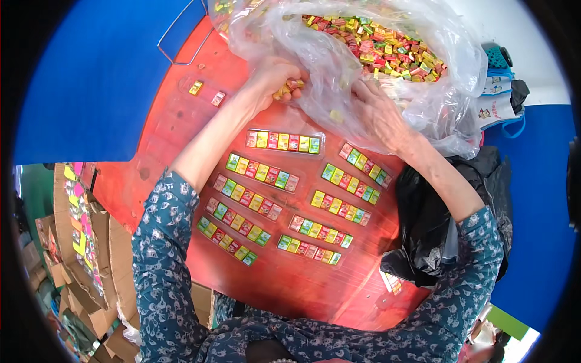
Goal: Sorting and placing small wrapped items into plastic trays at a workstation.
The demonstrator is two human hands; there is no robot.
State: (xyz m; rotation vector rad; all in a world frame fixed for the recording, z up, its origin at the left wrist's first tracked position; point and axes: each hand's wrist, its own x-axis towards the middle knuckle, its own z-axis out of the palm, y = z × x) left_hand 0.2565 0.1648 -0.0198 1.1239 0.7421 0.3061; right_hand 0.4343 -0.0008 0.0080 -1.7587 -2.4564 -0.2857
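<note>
At the far side of the table, my left hand (273, 83) is closed around several small wrapped candies (287, 90), yellow and reddish. My right hand (381, 115) grips the near edge of a large clear plastic bag (327, 60), its fingertips partly lost in the folds. Inside the bag lies a heap of small wrapped candies (393, 51) in red, yellow and green. Nearer to me, two columns of clear trays hold rows of candies, among them a tray (321, 145) just below the bag. Left of my left forearm, another clear tray (187, 91) has two loose candies in it.
A black plastic bag (454, 206) covers the table's right side, with a printed tote bag (499, 100) beyond it. A bent metal wire frame (177, 60) stands at the far left edge. Cardboard boxes (124, 266) stand at the lower left, beside the red table (266, 290).
</note>
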